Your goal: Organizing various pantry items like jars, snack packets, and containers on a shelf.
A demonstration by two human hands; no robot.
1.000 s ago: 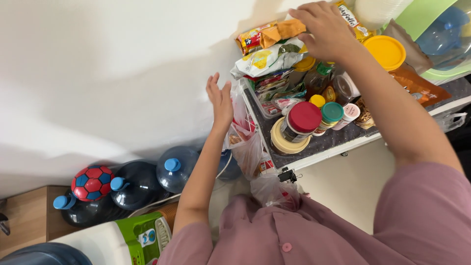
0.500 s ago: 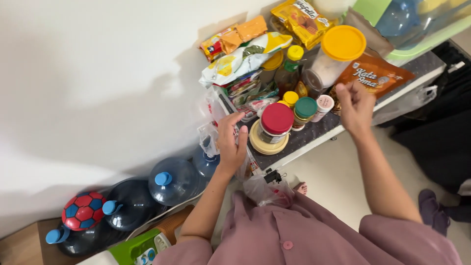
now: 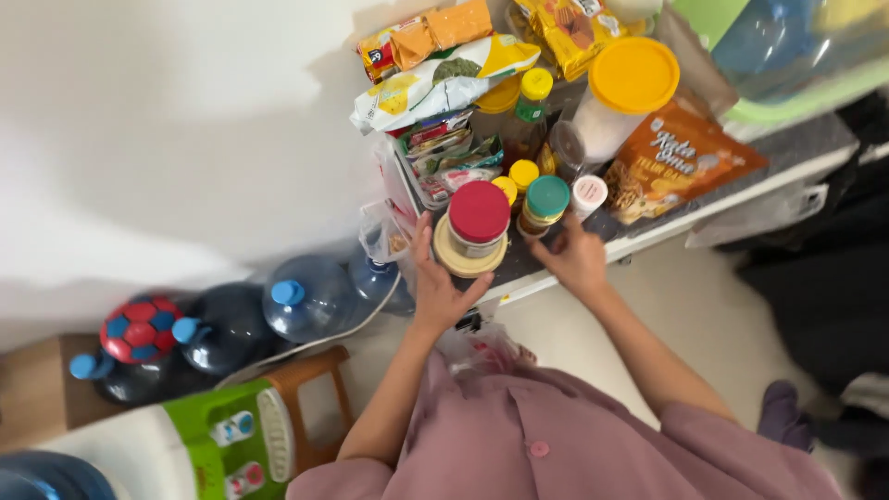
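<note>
My left hand rests against the front of a jar with a red lid, which stands on a flat cream-coloured round lid or tin; the fingers are spread along its side. Just to the right, my right hand reaches toward a small jar with a green lid and a small pot with a white lid; I cannot tell if the fingers grip anything. All of these stand at the front edge of a crowded dark shelf.
Behind the jars lie snack packets, an orange-brown bag, a big tub with a yellow lid and yellow-capped bottles. Several large water bottles and a red-and-blue ball sit on the floor left. A green-and-white appliance stands below.
My right hand has come down from the back of the shelf to the small jars at the front. My left hand has settled against the red-lidded jar. The view has shifted.
</note>
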